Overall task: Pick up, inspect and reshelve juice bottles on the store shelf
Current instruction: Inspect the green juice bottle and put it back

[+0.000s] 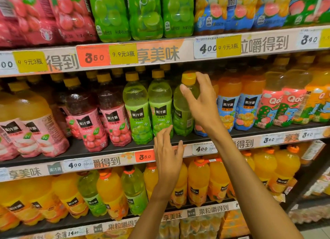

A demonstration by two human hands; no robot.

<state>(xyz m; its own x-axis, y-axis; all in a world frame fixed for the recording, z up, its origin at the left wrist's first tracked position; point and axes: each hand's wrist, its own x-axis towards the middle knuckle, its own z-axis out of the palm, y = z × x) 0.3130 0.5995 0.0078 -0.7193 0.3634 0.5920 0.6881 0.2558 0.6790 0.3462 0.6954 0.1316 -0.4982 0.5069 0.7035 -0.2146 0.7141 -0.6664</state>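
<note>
Right hand (201,103) is at the neck of the green grape bottle (182,112) on the middle shelf (100,149), third in its green row. Grip is spread: thumb on the near shoulder, fingers past the yellow cap (189,77), not visibly clamped (contact at the fingertips is hard to tell). Bottle stands upright, long axis vertical, just left of and behind the palm. Left hand (167,149) is lower, relaxed, fingertips near the bottle's base. Right hand is nearer the neck, so it likely takes or releases it.
</note>
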